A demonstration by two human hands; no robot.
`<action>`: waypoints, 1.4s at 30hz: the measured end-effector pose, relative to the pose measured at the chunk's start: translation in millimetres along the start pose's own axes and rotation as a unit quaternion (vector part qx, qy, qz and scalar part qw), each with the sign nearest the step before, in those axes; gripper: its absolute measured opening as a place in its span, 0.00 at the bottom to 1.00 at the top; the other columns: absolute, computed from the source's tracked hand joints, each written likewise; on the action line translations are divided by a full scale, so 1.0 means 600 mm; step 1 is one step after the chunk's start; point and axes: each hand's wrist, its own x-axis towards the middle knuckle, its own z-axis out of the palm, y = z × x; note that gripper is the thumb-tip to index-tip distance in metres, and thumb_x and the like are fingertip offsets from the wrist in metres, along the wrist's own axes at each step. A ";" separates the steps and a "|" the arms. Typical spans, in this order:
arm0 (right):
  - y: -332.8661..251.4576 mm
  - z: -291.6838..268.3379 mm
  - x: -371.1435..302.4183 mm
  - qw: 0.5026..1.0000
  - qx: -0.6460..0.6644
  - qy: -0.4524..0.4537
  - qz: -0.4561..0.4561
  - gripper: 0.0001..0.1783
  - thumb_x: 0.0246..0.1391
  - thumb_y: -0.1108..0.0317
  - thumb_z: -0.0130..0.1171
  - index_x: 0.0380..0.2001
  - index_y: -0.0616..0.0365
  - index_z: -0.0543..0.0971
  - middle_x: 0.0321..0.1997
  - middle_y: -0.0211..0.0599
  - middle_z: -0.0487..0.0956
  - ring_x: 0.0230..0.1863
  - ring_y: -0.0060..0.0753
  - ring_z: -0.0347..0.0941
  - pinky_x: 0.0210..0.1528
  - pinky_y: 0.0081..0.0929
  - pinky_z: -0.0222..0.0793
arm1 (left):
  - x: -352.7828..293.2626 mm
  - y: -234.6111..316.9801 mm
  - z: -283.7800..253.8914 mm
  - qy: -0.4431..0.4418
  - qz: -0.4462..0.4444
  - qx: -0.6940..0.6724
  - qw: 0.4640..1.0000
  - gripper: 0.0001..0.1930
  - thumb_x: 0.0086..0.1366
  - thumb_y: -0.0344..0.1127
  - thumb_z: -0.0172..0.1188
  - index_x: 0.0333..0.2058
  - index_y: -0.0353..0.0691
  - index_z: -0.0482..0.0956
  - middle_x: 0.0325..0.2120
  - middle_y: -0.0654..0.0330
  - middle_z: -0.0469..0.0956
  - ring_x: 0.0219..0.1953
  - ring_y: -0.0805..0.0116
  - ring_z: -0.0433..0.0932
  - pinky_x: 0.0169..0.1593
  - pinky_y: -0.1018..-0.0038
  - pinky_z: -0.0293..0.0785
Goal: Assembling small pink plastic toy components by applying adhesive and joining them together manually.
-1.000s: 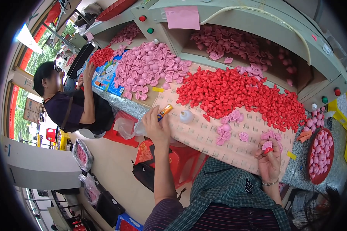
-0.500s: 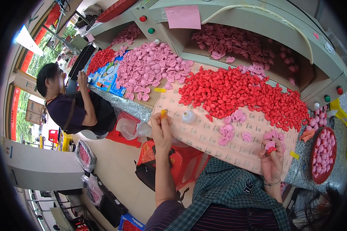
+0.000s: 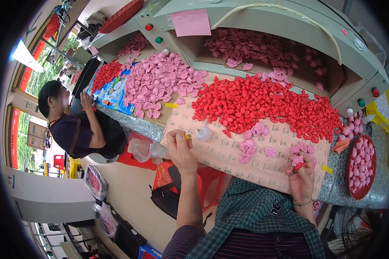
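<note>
Between the fingertips of my right hand [image 3: 301,183] is a small red plastic piece [image 3: 300,166] with a pink petal-shaped piece [image 3: 298,160] at its top. My left hand [image 3: 181,151] is raised over the near left edge of the work mat, fingers curled together. Something yellow [image 3: 188,136] shows at its fingertips; whether it is tape on a finger or a held thing I cannot tell. Just right of that hand, apart from it, a small white squeeze bottle [image 3: 204,134] rests on the mat. A few pink petal pieces [image 3: 270,151] lie between my hands.
A heap of red pieces [image 3: 246,103] covers the mat's far side, with pink pieces [image 3: 162,80] heaped left. A grey-green machine housing [image 3: 263,19] rises behind. A red basket of pink balls [image 3: 361,168] stands right. Another person [image 3: 75,125] works at the left.
My left hand has come closer to the squeeze bottle, and its wrist has turned. My right hand keeps hold of the red and pink pieces. The whole view has shifted slightly.
</note>
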 end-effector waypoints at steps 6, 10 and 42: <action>0.000 -0.003 -0.002 1.000 -0.011 0.003 -0.005 0.28 0.59 0.73 0.60 0.61 0.61 0.66 0.55 0.51 0.75 0.42 0.38 0.78 0.50 0.35 0.74 | 0.004 0.015 0.014 -0.008 0.020 0.018 1.000 0.10 0.73 0.35 0.47 0.34 0.36 0.68 0.25 0.65 0.66 0.22 0.80 0.65 0.27 0.81 0.62; 0.001 -0.002 -0.002 1.000 -0.012 0.006 -0.006 0.28 0.59 0.72 0.60 0.61 0.61 0.66 0.54 0.51 0.76 0.42 0.38 0.78 0.49 0.35 0.74 | 0.007 0.016 0.014 -0.019 0.026 0.047 0.998 0.08 0.72 0.34 0.48 0.35 0.35 0.68 0.22 0.65 0.68 0.22 0.80 0.65 0.27 0.81 0.63; 0.002 0.002 -0.001 1.000 -0.025 0.012 -0.013 0.28 0.59 0.71 0.61 0.62 0.61 0.67 0.54 0.51 0.75 0.39 0.37 0.78 0.47 0.30 0.74 | 0.009 0.021 0.018 0.013 0.079 0.146 0.986 0.10 0.71 0.35 0.51 0.34 0.33 0.69 0.19 0.61 0.69 0.22 0.75 0.67 0.29 0.73 0.67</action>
